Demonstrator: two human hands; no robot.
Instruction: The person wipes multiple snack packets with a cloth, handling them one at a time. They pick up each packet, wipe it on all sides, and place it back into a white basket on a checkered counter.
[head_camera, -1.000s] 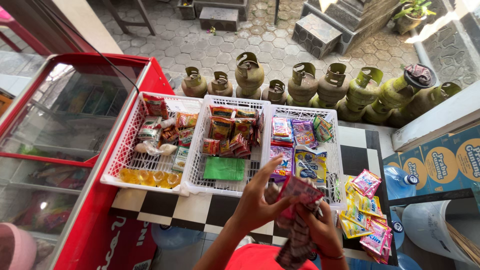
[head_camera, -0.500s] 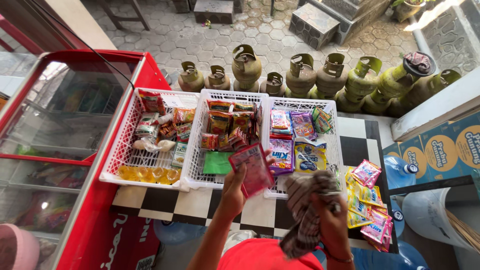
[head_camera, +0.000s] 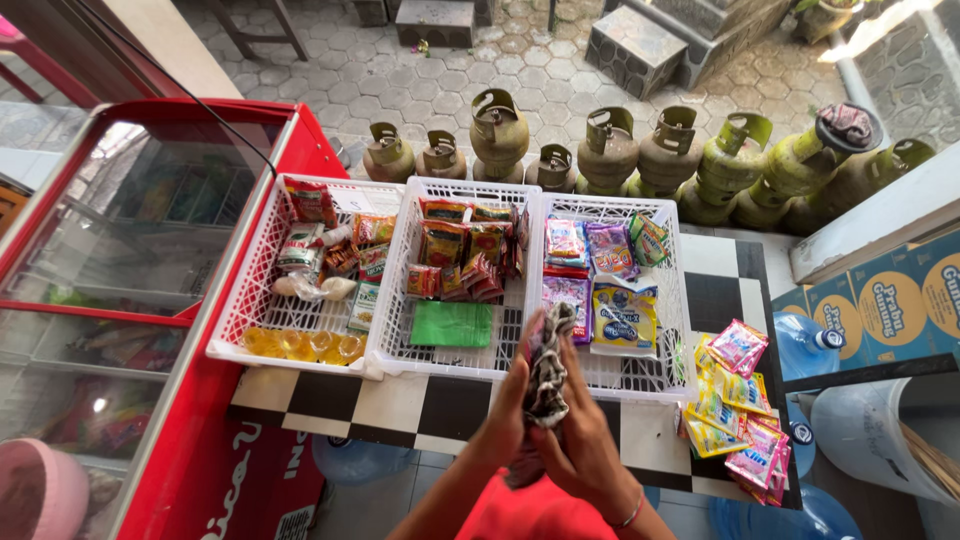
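My left hand (head_camera: 508, 408) and my right hand (head_camera: 588, 445) are pressed together in front of me, both gripping a crumpled bundle of dark and white patterned sachets (head_camera: 548, 365). The bundle is held upright over the near rim of the right white basket (head_camera: 676, 330), which holds purple, pink and white snack packets. A middle white basket (head_camera: 398, 300) contains red and orange packets and a flat green packet (head_camera: 452, 324). The left white basket (head_camera: 238, 325) has mixed packets and small yellow jelly cups (head_camera: 300, 345).
The baskets stand on a black and white checkered counter (head_camera: 400, 408). Pink and yellow sachets (head_camera: 738, 405) lie at its right end. A red glass-topped freezer (head_camera: 130, 270) is at left. Green gas cylinders (head_camera: 500, 135) line the paved floor behind. Blue water jugs (head_camera: 810, 345) and a blue carton (head_camera: 890, 300) are at right.
My left hand, which held a pink packet out toward the baskets, has come back without it and now joins my right hand on the sachet bundle.
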